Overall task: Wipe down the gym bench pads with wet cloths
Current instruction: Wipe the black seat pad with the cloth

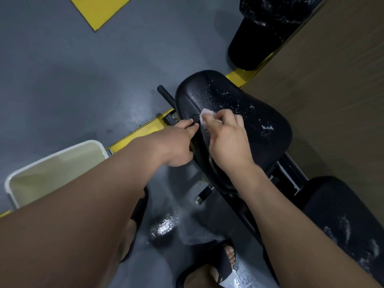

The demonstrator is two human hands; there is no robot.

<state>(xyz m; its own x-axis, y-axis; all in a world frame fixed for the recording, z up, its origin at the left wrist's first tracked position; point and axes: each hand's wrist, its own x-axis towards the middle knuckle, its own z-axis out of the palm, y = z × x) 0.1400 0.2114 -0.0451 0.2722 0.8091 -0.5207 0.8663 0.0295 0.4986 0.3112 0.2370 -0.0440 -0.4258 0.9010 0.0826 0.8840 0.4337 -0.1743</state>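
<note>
Floor [72, 69]: grey gym flooring with yellow marking, seen from your head view looking down.
Seat pad [245, 104]: black, flecked with white suds across its far half.
Cloth [205, 112]: pale, bunched small, pressed on the seat pad's near-left edge.
Right hand [226, 140]: your fingers are curled round the cloth.
Left hand [180, 142]: your fingers are hooked over the seat pad's rim, steadying it.
Back pad [336, 204]: lower right, streaked with suds, likely not yet wiped.
Basin [12, 183]: white, on the floor to your left.
Puddle [164, 225]: glistening between your sandals [207, 265].
Risk, footing: you could slip if you step into the puddle in open sandals.
Risk, coverage: so small a wad may leave suds behind.
Risk, runoff: squeezing at the rim may drip more water onto the floor.
</note>
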